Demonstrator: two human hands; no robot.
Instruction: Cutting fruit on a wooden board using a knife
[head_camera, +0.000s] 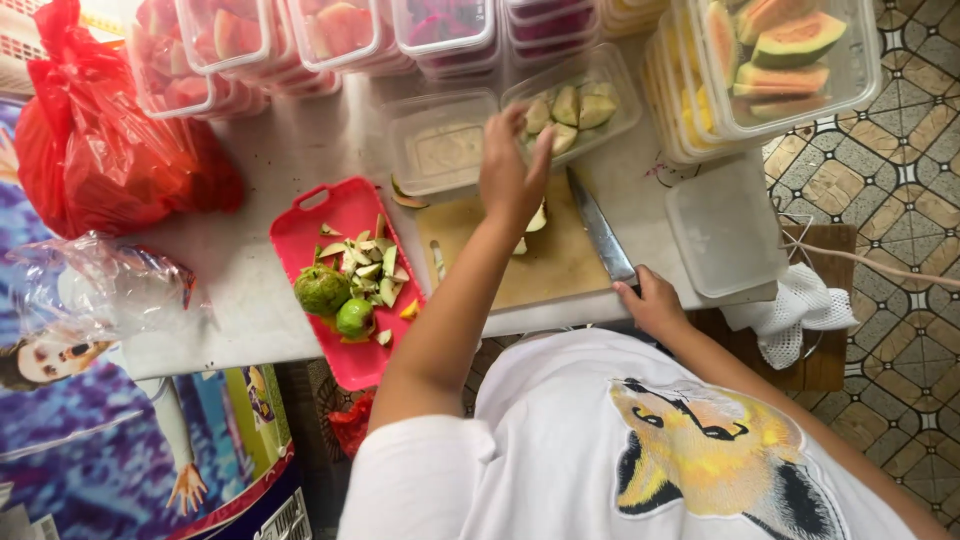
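Centrally, just above the middle of the frame, the left hand (512, 170) is being held over the near edge of a clear plastic tub (575, 100), its fingers (541, 150) loosely spread and curled down; pale green guava slices (570, 108) are lying inside the tub, and one slice is being touched or pinched at the fingertips, though a firm grip cannot be told from this angle. A further slice (538, 217) is being left on the yellowish cutting board (540, 262) just below that hand. Lower right of centre, the right hand (652, 303) is being rested at the counter (270, 160) edge, its fingers closed around the dark handle of a knife (600, 232), whose blade is being laid flat across the board, pointing toward the tub. Left of the board, a red tray (345, 215) is being used for green peel scraps (368, 262) and two whole guavas (322, 291). An empty clear tub (440, 145) is sitting beside the filled one, and stacked tubs of cut fruit (770, 60) are being kept along the top of the frame. A red plastic bag (95, 150) is lying at upper left.
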